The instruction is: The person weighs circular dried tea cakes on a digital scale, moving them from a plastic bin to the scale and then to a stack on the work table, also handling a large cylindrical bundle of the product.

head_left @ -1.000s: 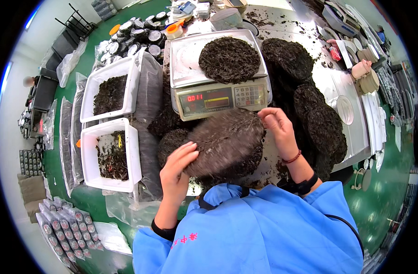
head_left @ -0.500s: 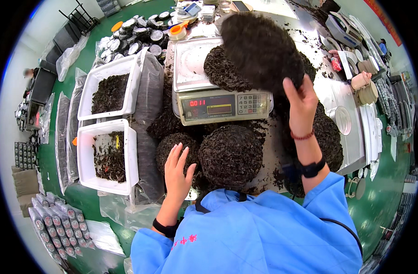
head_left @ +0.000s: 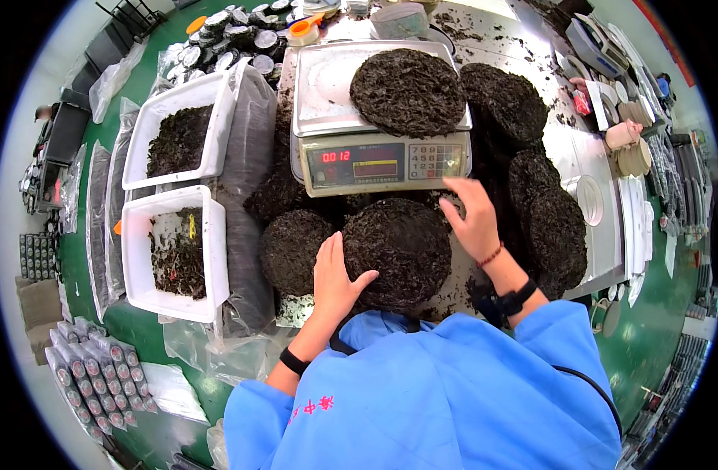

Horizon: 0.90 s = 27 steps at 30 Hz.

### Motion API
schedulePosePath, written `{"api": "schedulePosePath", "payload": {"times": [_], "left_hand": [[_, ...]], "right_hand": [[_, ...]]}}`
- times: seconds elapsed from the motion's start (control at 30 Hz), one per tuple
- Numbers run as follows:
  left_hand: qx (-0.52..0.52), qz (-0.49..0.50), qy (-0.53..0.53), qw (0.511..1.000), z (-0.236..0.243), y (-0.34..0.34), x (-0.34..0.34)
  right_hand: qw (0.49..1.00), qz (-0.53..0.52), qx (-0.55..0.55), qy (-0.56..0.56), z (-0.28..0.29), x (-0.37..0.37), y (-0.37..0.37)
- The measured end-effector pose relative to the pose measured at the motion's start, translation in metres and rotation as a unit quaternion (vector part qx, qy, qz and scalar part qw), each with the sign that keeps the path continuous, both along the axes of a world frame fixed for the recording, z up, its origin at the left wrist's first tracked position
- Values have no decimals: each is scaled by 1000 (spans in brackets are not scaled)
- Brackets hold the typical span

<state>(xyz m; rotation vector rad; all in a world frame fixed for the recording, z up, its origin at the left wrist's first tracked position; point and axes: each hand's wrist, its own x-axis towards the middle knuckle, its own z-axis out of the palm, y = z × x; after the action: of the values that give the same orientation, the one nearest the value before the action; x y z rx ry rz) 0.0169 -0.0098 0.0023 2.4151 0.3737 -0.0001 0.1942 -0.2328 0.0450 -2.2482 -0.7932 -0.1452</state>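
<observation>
My left hand (head_left: 337,282) rests on the left edge of a round, dark cake of what looks like dried seaweed (head_left: 398,254), with its thumb stretched over the rim and its fingers extended. On the cake's other side, my right hand (head_left: 475,219) is open and holds nothing, its thumb and fingers apart, just below the scale's keypad. Another round seaweed cake (head_left: 408,92) lies on the pan of the digital scale (head_left: 386,163), whose red display is lit. Left of my left hand sits a smaller dark cake (head_left: 295,252).
Stacks of dark cakes (head_left: 506,106) line the right of the scale. Two white bins (head_left: 218,270) with loose dark flakes stand at the left beside a bulging clear bag (head_left: 253,157). An orange tape roll (head_left: 300,29) and a pile of round packs (head_left: 233,35) are farther back.
My right hand has come down from above the scale and let go of the seaweed cake it held. My left hand has moved right onto the near cake. The lit reading has changed slightly.
</observation>
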Motion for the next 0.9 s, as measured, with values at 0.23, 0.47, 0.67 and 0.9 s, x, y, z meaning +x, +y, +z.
{"api": "schedulePosePath", "payload": {"times": [0.23,0.47,0.67,0.9], "left_hand": [[1,21,-86,996,5,-10,-1],[-525,108,-88,839,35,1,-2],[-611,100,-41,784,69,31,-5],[-294,60,-297,906,99,30,-8]], "right_hand": [[987,-13,-40,155,-43,-61,-30],[858,-15,277,432,-8,-54,-21],[845,30,312,434,36,-51,-8],[851,-12,300,431,35,-34,-7]]}}
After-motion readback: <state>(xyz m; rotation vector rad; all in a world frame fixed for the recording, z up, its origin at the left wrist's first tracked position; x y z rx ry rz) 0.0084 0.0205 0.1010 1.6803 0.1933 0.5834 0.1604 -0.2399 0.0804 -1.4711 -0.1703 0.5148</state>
